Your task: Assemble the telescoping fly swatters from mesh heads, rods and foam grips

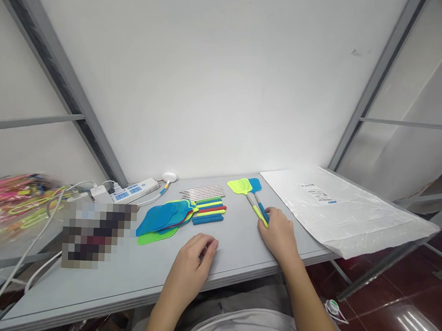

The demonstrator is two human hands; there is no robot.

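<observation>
Two assembled fly swatters lie side by side on the grey table (pixel 128 273), one yellow (pixel 242 187) and one blue (pixel 256 184). My right hand (pixel 279 234) rests on the ends of their handles, fingers curled over them. My left hand (pixel 195 257) lies on the table with its fingers loosely curled, holding nothing I can make out. In front of it sits a pile of blue and green swatter heads (pixel 165 219), a row of coloured handle grips (pixel 208 211) and a bundle of metal rods (pixel 202 191).
A white power strip (pixel 134 191) with cables lies at the back left. A stack of clear plastic bags (pixel 336 209) covers the table's right end. More coloured swatters in plastic (pixel 18 198) sit far left. A pixelated patch hides something at the left.
</observation>
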